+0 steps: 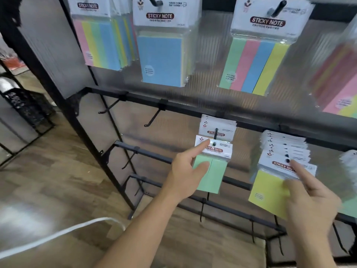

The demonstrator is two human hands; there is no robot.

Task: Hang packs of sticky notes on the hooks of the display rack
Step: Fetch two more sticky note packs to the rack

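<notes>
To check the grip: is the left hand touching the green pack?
Touching. In the head view the left hand rests its thumb on the front of the green pack, with no gap.

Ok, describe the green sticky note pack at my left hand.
The green pack is a clear plastic sleeve holding two pale green pads side by side under a white header card printed STICKY NOTE in red. Its punched hole sits on the tip of a black hook, in front of more packs. The left hand holds it, thumb across the pads, index finger on the header.
</notes>
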